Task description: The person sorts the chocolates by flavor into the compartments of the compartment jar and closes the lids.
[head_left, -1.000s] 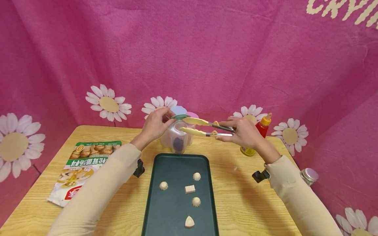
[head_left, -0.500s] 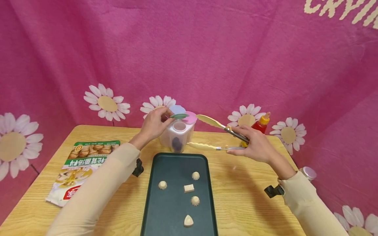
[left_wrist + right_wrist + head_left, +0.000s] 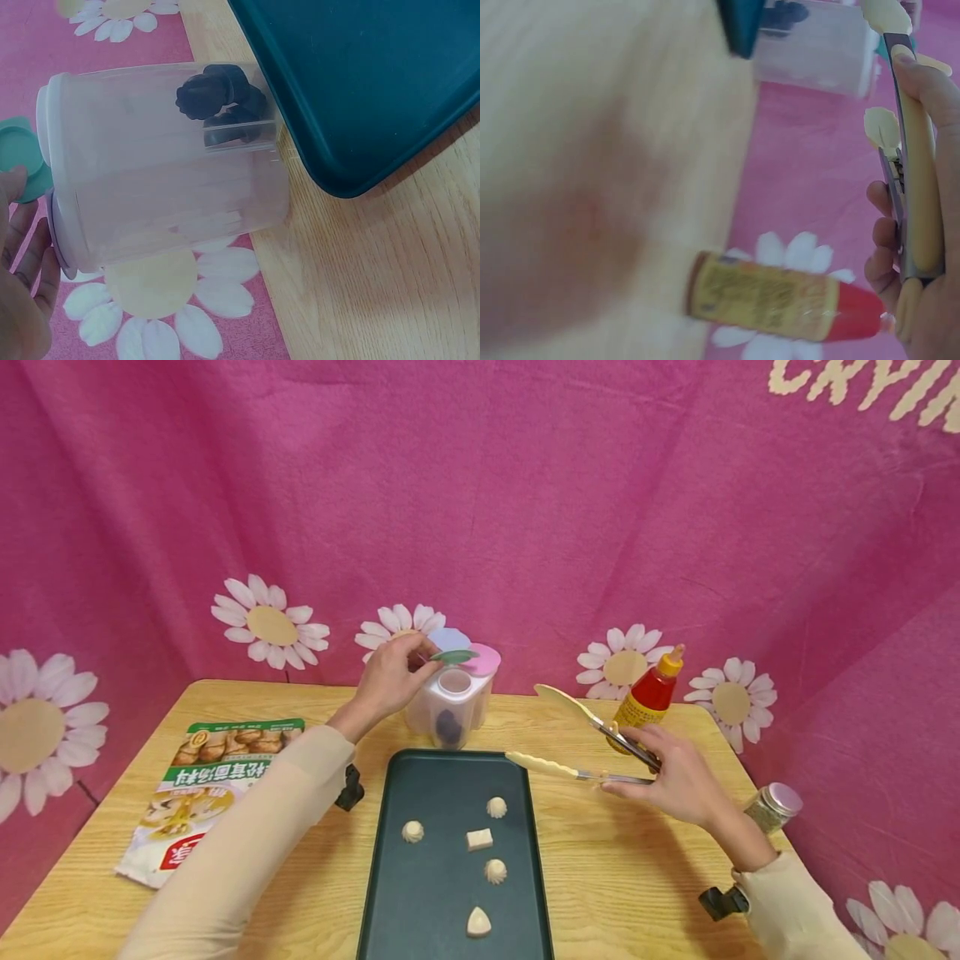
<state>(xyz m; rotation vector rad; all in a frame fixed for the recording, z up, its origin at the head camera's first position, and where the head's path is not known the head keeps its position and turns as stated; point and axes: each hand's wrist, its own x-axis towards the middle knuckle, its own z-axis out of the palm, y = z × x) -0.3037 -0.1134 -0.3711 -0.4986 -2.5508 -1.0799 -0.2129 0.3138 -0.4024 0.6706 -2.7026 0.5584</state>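
At the back of the table stands a clear storage container [image 3: 468,702] with hinged lids. My left hand [image 3: 392,675] pinches the raised green lid [image 3: 454,657], and the round opening beneath it is uncovered. Several dark, ridged pieces [image 3: 225,101] lie at the container's bottom. My right hand [image 3: 681,781] grips tongs [image 3: 543,766] with pale yellow tips. Their arms are spread, with nothing between them, near the far right corner of the dark green tray [image 3: 420,902]. Several cream-coloured pieces rest on that tray, among them a rectangular block [image 3: 479,839] and a triangular one [image 3: 478,922].
Behind the tongs, a red sauce bottle [image 3: 651,697] with a yellow cap stands upright. A small jar [image 3: 772,807] with a pinkish lid is by the right table edge. On the left lies a printed food bag [image 3: 202,793]. A pink cloth [image 3: 480,510] hangs behind the table.
My right hand has drawn the tongs from the container's opening rightward and toward me, and their arms have spread apart. My left hand stays on the green lid.
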